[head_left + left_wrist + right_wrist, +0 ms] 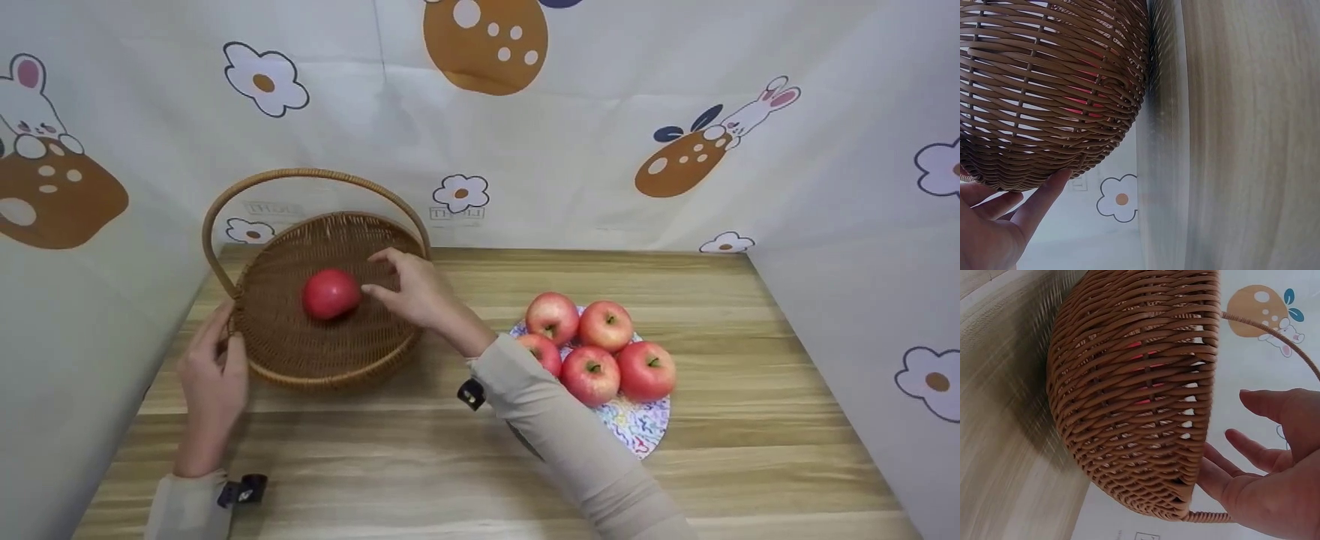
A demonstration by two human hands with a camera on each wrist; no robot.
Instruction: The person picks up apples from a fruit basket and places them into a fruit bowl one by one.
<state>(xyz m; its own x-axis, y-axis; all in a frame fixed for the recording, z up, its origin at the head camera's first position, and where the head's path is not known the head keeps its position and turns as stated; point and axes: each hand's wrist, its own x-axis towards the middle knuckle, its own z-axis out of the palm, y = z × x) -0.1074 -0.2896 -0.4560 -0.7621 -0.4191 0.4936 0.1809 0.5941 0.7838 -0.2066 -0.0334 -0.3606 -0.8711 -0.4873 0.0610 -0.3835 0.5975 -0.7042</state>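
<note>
A red apple point(331, 294) lies inside the round brown wicker basket point(300, 374), which has a tall arched handle. My right hand point(414, 291) is over the right part of the basket, thumb and fingers spread apart, just right of the apple and holding nothing. In the right wrist view, the right hand point(1278, 467) shows beside the rim. My left hand point(216, 376) rests against the basket's left side near the foot of the handle. Its extended fingers point(1041, 202) touch the woven outer wall in the left wrist view.
Several red apples point(591, 375) sit close together on a patterned, multicoloured plate point(641, 431) at the right, partly hidden by my right sleeve point(570, 442). Under everything is a wood-grain table point(360, 465). A printed cloth point(570, 142) with rabbits and flowers hangs behind and at both sides.
</note>
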